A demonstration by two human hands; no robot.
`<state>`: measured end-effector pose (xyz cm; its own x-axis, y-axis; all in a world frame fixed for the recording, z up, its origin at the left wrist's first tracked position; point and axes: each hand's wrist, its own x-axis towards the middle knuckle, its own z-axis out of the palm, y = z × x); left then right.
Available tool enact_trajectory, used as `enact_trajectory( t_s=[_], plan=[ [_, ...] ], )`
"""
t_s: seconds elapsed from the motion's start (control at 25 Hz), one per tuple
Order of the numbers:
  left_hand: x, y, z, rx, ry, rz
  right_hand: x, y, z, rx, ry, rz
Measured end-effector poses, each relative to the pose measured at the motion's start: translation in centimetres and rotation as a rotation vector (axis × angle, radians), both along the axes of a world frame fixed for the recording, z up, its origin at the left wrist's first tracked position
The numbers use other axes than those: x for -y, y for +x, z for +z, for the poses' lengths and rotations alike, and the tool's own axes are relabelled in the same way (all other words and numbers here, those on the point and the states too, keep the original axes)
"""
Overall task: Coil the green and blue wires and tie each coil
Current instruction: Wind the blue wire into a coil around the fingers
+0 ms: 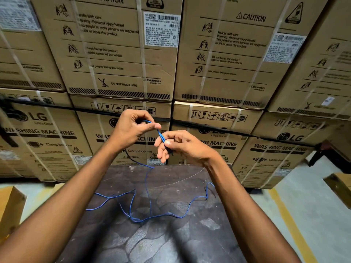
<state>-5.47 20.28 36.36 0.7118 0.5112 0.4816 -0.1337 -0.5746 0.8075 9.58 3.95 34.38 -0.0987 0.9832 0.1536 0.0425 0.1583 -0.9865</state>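
I'm starting the blue coil here: left hand [133, 128] pinches the blue wire [150, 204] between thumb and curled fingers, right hand [180, 147] pinches the same doubled stretch just at its 4 o'clock, thumb pressed on the strands with the lower fingers loosely spread below. Both hands are up in the air, above the far edge of the dark table [190, 234], hands close together, not touching as far as I can tell. To do this step well I'd keep the right pinch as the anchor and let the left hand feed even loops onto it, same size each turn, keeping light tension so the strands lie side by side (no twisting, thin wire kinks fast). I'd also draw the slack up slowly, since the loose length crosses itself on the table and could snag into a knot. Wire look: thin, bright blue, flexible, a short doubled run between the hands, then one strand dropping from the left hand toward 6 o'clock onto the table, where it wanders in loose waves and a few crossings, one end trailing to 8 o'clock, another run curling out to 3 o'clock near the right forearm. Something small and dark hangs under the right fingers, can't tell what. Green wire not visible. Behind, at 12 o'clock, stacked washing machine cartons [117, 54].
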Motion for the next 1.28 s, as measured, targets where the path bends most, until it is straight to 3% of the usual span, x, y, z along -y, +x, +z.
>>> enact_trajectory(
  t_s=[0.24, 0.4, 0.56, 0.68, 0.8, 0.88, 1.04, 1.28],
  plan=[
    [1.7, 1.5, -3.0, 0.174, -0.518, -0.035, -0.5, -2.6, 1.3, -0.346, 0.171, -0.049],
    [4.2, 2.1, -6.2, 0.072, -0.473, 0.014, -2.5, -1.6, 2.2, -0.409, 0.318, -0.281],
    [4.7, 0.3, -6.8, -0.007, -0.238, 0.027, -3.7, -0.5, 1.9, -0.067, 0.361, -0.468],
    [3.9, -1.1, -5.6, -0.207, 0.01, 0.056, -4.1, -0.7, 0.7, 0.25, 0.341, -0.539],
    [2.7, -2.5, -2.8, -0.321, 0.285, 0.182, -4.0, -0.1, -1.0, 0.623, 0.279, -0.513],
    [1.8, -3.1, -0.9, -0.29, 0.341, 0.235, -3.9, 0.1, -1.4, 0.717, 0.187, -0.449],
    [-0.9, -2.5, 1.2, -0.167, 0.214, 0.154, -3.0, -0.6, -0.1, 0.366, 0.06, -0.202],
    [0.3, -0.4, 0.2, 0.148, -0.401, -0.014, -2.1, -2.6, 2.2, -0.205, 0.087, -0.045]
  ],
)
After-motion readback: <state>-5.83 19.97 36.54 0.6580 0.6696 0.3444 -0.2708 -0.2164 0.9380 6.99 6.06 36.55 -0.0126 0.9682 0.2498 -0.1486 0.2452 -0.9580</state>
